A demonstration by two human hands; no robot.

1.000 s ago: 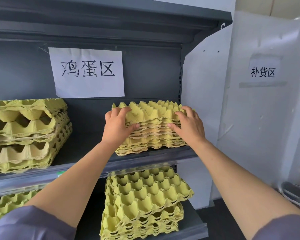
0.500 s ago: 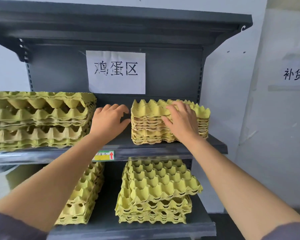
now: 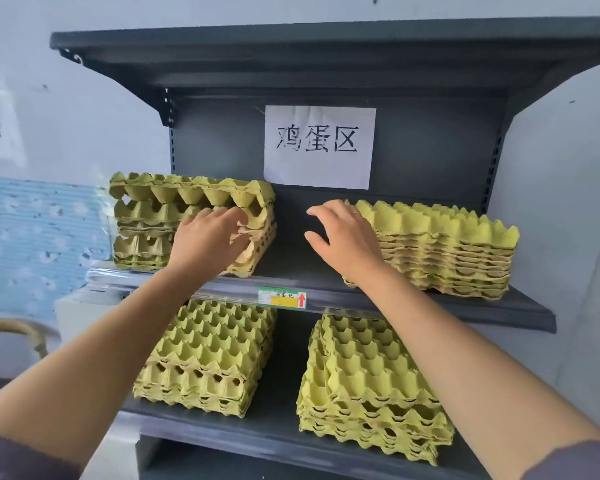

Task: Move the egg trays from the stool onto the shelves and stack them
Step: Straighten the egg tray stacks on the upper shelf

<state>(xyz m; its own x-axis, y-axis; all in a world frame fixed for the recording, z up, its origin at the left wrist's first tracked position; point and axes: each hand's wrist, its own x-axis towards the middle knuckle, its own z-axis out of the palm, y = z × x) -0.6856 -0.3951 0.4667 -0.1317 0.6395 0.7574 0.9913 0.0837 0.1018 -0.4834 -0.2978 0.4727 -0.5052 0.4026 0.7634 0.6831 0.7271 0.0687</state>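
Head view counts four stacks of yellow egg trays, all on the shelves: the upper left stack and upper right stack on the upper shelf, the lower left stack and lower right stack on the lower shelf. My left grip is released, its fingers touching the upper left stack's front right corner and hiding part of it. My right grip is released too, fingers spread, covering the upper right stack's left end; whether it touches I cannot tell. One paper sign hangs on the back panel, and one price label sits on the upper shelf's edge.
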